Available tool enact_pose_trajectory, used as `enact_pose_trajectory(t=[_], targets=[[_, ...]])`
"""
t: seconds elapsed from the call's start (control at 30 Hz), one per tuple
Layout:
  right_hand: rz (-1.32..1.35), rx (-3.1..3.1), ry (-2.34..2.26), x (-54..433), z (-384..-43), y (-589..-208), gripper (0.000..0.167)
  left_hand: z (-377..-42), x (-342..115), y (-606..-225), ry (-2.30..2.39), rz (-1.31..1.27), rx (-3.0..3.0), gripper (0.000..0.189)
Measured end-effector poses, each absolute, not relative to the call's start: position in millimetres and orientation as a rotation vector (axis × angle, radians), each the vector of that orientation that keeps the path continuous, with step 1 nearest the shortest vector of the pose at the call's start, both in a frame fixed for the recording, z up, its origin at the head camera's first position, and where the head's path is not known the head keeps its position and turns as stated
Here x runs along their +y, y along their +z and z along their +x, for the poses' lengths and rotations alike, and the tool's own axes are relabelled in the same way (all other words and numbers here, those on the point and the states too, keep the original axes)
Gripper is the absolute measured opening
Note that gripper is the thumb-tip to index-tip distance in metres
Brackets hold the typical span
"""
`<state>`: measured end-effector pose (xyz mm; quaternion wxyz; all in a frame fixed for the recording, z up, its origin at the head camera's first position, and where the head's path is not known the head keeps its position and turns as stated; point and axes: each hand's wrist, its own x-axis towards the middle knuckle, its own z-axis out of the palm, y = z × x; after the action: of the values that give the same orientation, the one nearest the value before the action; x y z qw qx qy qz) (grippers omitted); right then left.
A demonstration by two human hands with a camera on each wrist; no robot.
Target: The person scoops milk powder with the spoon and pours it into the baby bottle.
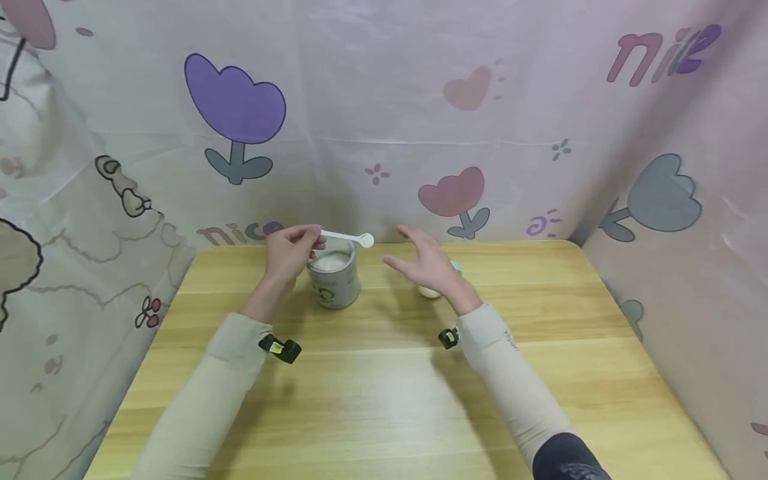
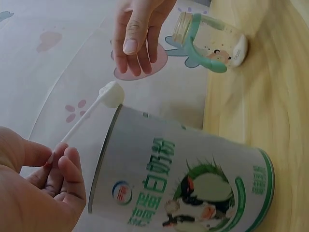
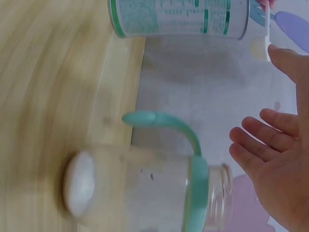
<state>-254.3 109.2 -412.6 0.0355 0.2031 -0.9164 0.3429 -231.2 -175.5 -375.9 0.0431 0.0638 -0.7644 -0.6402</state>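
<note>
My left hand pinches the thin handle of a white measuring scoop, its bowl heaped with pale powder in the left wrist view. The scoop's bowl is just past the rim of an open milk powder can, which stands upright with powder inside. My right hand has its fingers spread and holds nothing. Beneath and behind it stands a clear baby bottle with a mint-green handle and an uncapped neck; in the head view the hand and wrist hide most of it.
Can and bottle stand toward the back of a light wooden table, the bottle to the right of the can. A patterned curtain hangs right behind the table's back edge and along both sides.
</note>
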Motion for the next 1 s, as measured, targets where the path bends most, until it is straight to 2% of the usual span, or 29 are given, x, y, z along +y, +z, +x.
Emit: enact_pose_trajectory(t=[1.0], targets=[[0.457,-2.799,1.066,174,-245,-433,0.084,-247,-112,-378,-2.031,0.021,-2.355,0.029]])
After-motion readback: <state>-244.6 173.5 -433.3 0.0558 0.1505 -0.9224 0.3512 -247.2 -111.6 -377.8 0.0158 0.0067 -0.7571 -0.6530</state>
